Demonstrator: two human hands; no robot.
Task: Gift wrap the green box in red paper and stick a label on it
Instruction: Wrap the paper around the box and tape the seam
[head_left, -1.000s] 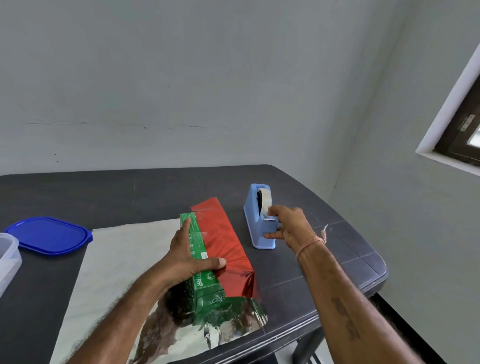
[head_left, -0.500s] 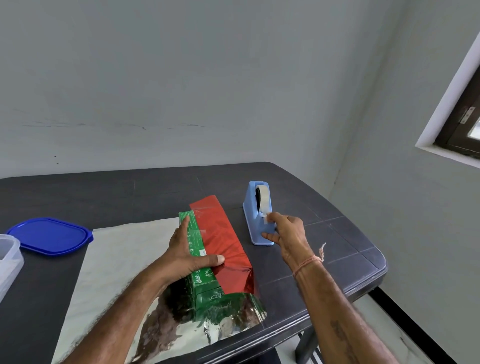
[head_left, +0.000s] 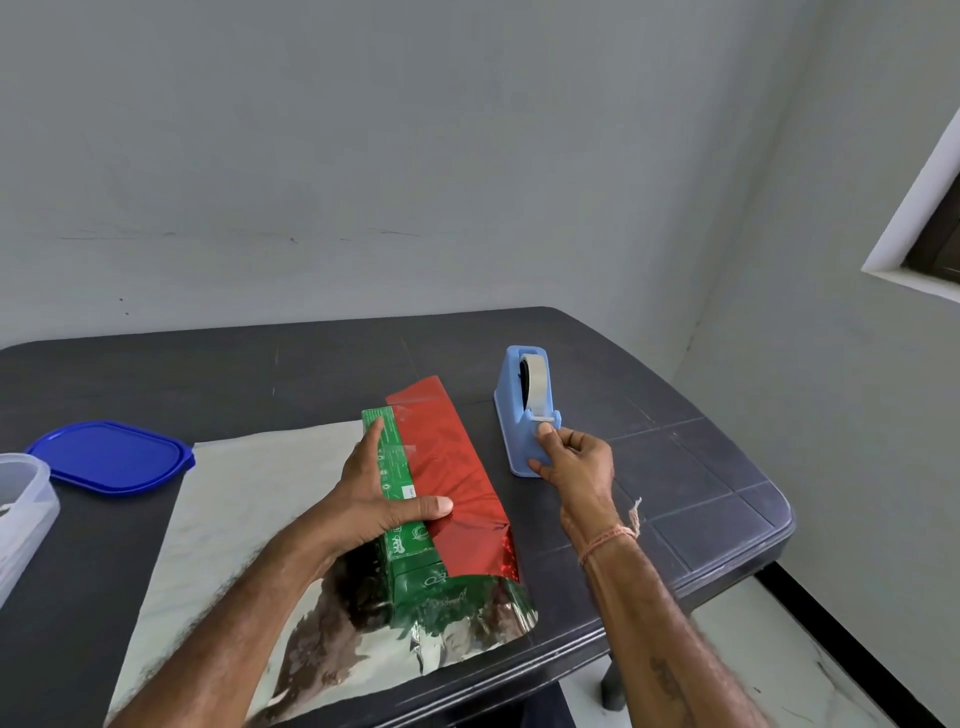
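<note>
Right hand (head_left: 576, 462) regripped dispenser (head_left: 511, 415), green box (head_left: 397, 462) half-red

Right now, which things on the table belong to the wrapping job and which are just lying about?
In use: green box, red paper, tape dispenser, left hand pressing the paper, right hand pinching at the dispenser's cutter.
Lying about: blue lid, clear container.
</note>
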